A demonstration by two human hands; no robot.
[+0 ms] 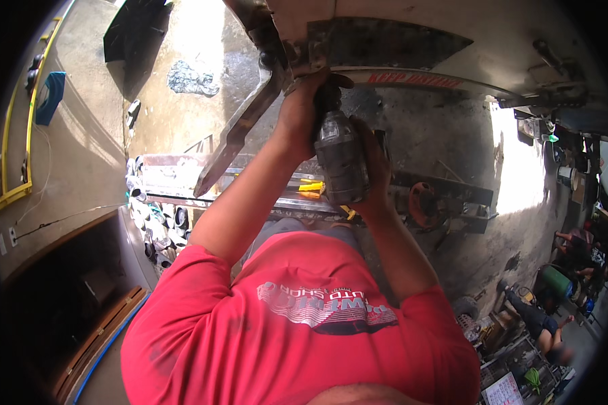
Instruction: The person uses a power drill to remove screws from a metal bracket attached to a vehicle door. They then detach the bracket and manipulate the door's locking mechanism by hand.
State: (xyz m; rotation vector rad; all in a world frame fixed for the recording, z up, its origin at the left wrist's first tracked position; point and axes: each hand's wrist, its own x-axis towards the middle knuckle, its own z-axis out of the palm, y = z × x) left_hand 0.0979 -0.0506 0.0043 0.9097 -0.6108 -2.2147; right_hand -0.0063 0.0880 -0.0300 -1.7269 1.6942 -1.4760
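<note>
Both my arms reach forward to a dark power tool [341,158] with a thick, rounded grey and black body. My right hand [377,165] is closed round its near right side. My left hand [309,108] is wrapped at its front end, close under a worn metal bracket [307,57]; the tool's tip is hidden there. From that bracket a bent metal bar [240,128] slants down to the left. Above and to the right is a pale vehicle body panel [398,71] with a dark plate [385,44] and red lettering.
Below the tool lies a long metal beam [175,177] with yellow-handled tools [311,187] on it and a reddish round part [423,202] to its right. Shoes [162,229] are heaped at left by a wooden frame [105,344]. Another person [540,320] is at far right near a green cylinder [554,282].
</note>
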